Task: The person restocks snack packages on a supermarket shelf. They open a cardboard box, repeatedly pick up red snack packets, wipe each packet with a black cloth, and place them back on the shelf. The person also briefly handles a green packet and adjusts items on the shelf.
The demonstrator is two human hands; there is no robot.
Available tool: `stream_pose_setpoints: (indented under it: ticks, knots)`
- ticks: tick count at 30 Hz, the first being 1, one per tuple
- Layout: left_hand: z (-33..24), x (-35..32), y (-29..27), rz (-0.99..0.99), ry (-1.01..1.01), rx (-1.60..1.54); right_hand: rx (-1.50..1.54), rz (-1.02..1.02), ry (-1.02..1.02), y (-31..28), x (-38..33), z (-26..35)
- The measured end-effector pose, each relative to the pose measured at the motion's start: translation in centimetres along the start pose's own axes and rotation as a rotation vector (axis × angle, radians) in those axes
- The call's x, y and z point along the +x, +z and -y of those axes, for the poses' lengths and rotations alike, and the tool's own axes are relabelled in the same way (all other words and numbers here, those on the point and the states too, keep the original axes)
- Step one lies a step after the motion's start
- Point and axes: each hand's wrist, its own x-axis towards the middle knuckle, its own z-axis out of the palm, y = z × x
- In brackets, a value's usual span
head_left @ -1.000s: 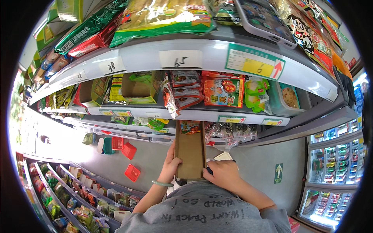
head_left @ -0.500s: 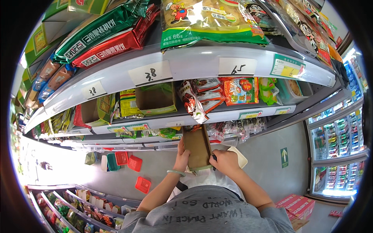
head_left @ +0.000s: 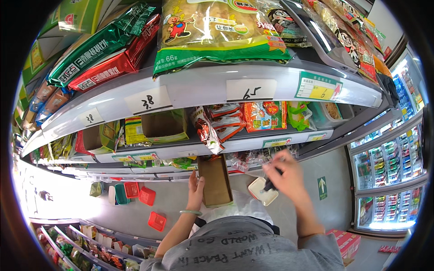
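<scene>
A brown cardboard box (head_left: pixel 215 180) stands upright in front of the lower shelf, and my left hand (head_left: pixel 195 189) presses flat against its left side, holding it. A green bangle is on that wrist. My right hand (head_left: pixel 285 174) is lifted to the right of the box, blurred, with its fingers closed around a dark object I cannot identify. A white tray-like piece (head_left: pixel 263 190) shows just below that hand. Clear snack packets (head_left: pixel 253 158) lie on the shelf above my right hand.
White shelves (head_left: pixel 199 92) with paper price tags curve across the view, stocked with snack bags (head_left: pixel 217 27) and open cartons (head_left: pixel 165 126). Red and green baskets (head_left: pixel 140 196) lie on the floor at left. Drink coolers (head_left: pixel 389 167) stand at right, a red carton (head_left: pixel 346 241) below.
My right hand has left the box and swung out to the right, now holding a dark object. My view has moved closer to the shelves. My left hand stays on the box.
</scene>
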Motion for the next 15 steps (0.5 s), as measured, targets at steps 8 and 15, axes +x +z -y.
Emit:
stream_pose_setpoints:
  ticks: [8,15]
  knots:
    - [1.0,0.1,0.2,-0.097,0.142,0.21,-0.443,-0.126,-0.288,-5.2,11.7,0.9]
    - [0.5,-0.3,-0.4,-0.049,0.157,0.269,-0.667,-0.096,-0.251,-3.6,12.6,1.1]
